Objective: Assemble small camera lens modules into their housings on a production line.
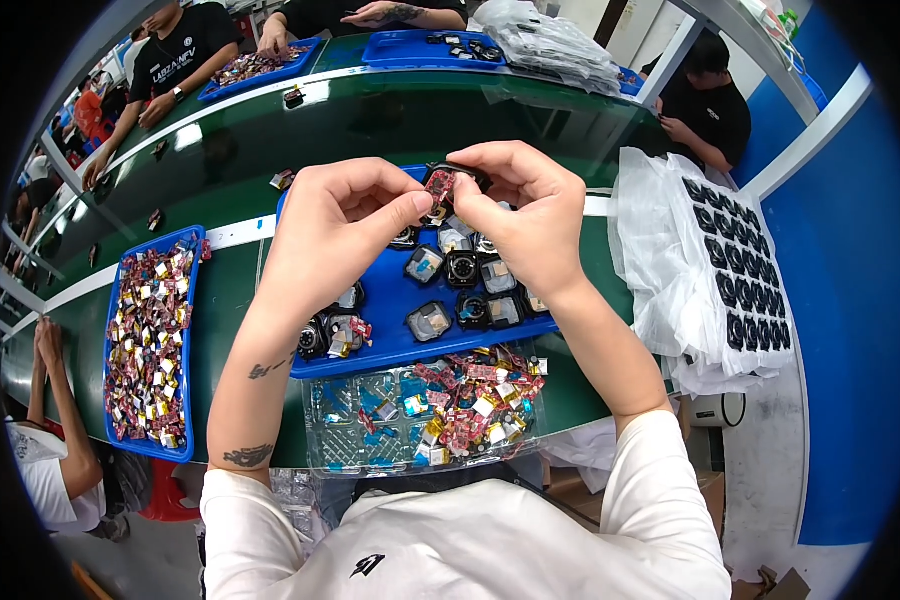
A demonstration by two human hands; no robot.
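Observation:
My left hand (342, 225) and my right hand (530, 205) meet over the far part of a blue tray (382, 280). The left thumb and fingertips pinch the edge of a small red circuit board (439, 184). A black watch case (475, 174) sits between my right thumb and fingers, close against the board. Whether the board is joined to the case I cannot tell. Below my hands several black watch cases (461, 268) lie in the tray, some face up, some showing pale insides. Nearest me, a clear plastic tray (332, 440) carries a heap of red boards with small batteries (475, 405).
To the left stands a blue tray (196, 345) full of boards and batteries. On the right, watch cases sit in rows on stacked white trays (660, 290). A green conveyor belt (370, 125) runs across, with co-workers beyond it. Metal posts (808, 135) rise at right.

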